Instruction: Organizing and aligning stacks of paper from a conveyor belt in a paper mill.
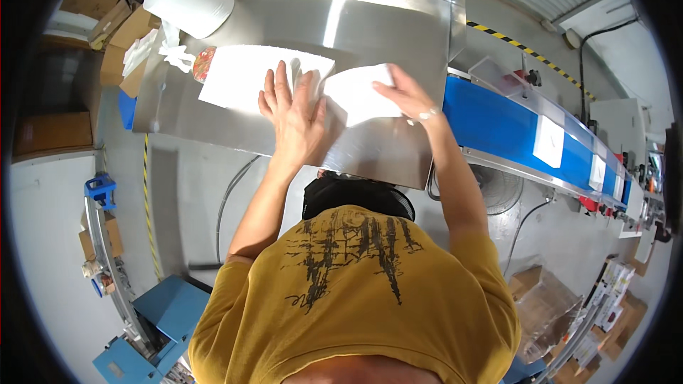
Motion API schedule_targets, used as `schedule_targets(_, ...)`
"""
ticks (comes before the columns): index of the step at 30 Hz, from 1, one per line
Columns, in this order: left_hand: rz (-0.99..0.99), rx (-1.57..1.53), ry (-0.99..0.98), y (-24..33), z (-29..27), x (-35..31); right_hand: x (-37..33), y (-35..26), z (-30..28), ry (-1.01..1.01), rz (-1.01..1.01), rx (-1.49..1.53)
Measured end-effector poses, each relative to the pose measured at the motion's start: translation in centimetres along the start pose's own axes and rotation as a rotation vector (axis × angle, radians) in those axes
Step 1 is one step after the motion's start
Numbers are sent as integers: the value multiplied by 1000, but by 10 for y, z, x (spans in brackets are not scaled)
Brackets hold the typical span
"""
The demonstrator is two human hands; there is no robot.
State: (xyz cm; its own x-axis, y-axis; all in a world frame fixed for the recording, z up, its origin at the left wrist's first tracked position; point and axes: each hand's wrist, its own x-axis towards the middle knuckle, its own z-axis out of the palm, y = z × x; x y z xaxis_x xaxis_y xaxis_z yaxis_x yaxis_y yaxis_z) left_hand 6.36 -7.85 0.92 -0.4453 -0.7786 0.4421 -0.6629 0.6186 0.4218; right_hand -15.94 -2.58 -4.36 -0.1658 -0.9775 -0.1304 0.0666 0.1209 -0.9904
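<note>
On the metal table, a white sheet [238, 78], flat and four-sided, lies toward the left. My left hand [295, 121] rests on its right part, fingers spread and nothing gripped. To its right is a second white piece [363, 96], paper-like and rounded at one side. My right hand [409, 96] holds this piece by its right edge, thumb against fingers. A red patterned round thing [204, 64] peeks out at the left end of the first sheet; the rest of it is hidden.
A large white paper roll [191, 0] stands at the table's far left beside crumpled white tissue [174, 50]. The metal table [384, 25] meets a blue conveyor belt [491, 117] on the right, which carries several white flat pieces [548, 141]. Cardboard boxes [135, 39] sit left.
</note>
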Motion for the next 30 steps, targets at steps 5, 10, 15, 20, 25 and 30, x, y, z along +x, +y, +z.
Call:
schedule_targets(5,27,55,-6,-13,5,-3,-68,27,-99,662,244,-125)
schedule_targets(10,50,72,24,-14,10,-5,-109,43,-181,909,286,-754)
schedule_targets(15,55,16,-10,-10,3,-4,-57,1,-99,504,-269,-1111)
schedule_targets(20,59,-17,-56,-15,-3,0,29,-22,24,-167,-327,-558)
schedule_targets(25,43,35,-55,-20,-10,8,38,11,16,-94,-238,-335)
schedule_targets(30,14,-6,33,-32,-4,13,-42,23,-63,490,184,-121)
